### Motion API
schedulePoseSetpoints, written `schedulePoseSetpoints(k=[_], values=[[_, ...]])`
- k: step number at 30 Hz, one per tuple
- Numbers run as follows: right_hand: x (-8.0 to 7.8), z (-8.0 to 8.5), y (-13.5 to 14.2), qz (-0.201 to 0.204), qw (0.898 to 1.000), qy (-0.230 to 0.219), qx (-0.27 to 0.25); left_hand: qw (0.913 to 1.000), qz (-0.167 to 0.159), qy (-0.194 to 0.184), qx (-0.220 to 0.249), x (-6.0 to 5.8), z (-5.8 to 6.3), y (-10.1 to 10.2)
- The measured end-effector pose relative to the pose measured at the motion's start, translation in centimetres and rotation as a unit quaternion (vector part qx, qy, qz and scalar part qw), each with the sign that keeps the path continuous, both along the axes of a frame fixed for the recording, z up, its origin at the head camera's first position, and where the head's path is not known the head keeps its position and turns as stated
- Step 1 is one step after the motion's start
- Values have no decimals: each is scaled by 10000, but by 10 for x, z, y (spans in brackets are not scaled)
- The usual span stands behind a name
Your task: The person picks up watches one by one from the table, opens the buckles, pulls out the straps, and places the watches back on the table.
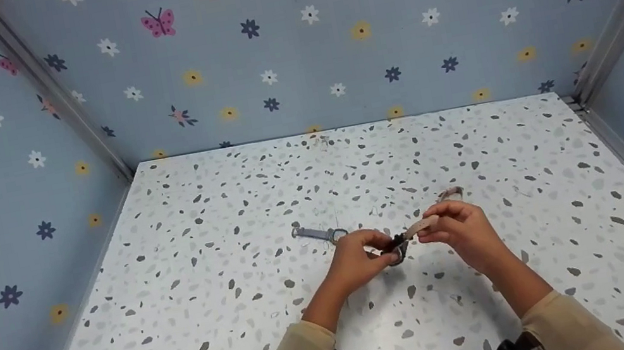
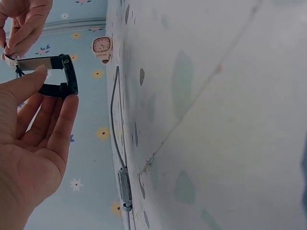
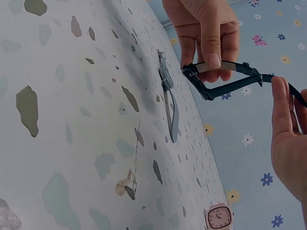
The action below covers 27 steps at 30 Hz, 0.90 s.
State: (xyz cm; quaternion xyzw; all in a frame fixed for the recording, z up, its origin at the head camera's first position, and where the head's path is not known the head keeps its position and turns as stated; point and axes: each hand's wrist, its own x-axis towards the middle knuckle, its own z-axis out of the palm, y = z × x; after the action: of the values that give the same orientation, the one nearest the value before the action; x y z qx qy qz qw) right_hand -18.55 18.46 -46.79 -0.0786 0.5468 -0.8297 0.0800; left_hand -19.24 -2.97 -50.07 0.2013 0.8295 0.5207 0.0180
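A black wristwatch [image 1: 400, 251] with a tan-lined strap is held off the table between both hands. Thumb and fingers of my left hand [image 1: 362, 258] grip it near the case; the left wrist view shows the thumb on the strap's lining [image 2: 36, 63] and fingertips under the case [image 2: 71, 79]. My right hand [image 1: 464, 231] pinches the free strap [image 1: 420, 226] to the right of a buckle-like joint [image 3: 259, 76]. The two strap halves form a closed loop in the right wrist view. The dial faces away from the wrist cameras.
On the speckled white table [image 1: 203, 322], a grey-blue watch [image 1: 316, 234] lies left of the hands. A pink watch [image 3: 219, 217] stands behind the right hand. Flower-patterned panels [image 1: 314, 40] close off the back and sides.
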Motion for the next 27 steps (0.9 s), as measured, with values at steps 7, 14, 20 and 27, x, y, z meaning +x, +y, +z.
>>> schedulePoseSetpoints(k=[7, 14, 20, 27], values=[[0, -1, 0, -105, 9999, -4, 134, 9983, 61, 485, -318, 2, 7, -3], [-1, -2, 0, -52, 9995, 112, 306, 9933, 23, 1157, 65, 1, 18, 1], [0, -4, -3, 149, 9982, 376, 451, 9845, 94, 1647, -596, 2, 26, 7], [1, -3, -6, 405, 9974, 336, 493, 9765, 16, 1920, -976, 2, 27, 9]])
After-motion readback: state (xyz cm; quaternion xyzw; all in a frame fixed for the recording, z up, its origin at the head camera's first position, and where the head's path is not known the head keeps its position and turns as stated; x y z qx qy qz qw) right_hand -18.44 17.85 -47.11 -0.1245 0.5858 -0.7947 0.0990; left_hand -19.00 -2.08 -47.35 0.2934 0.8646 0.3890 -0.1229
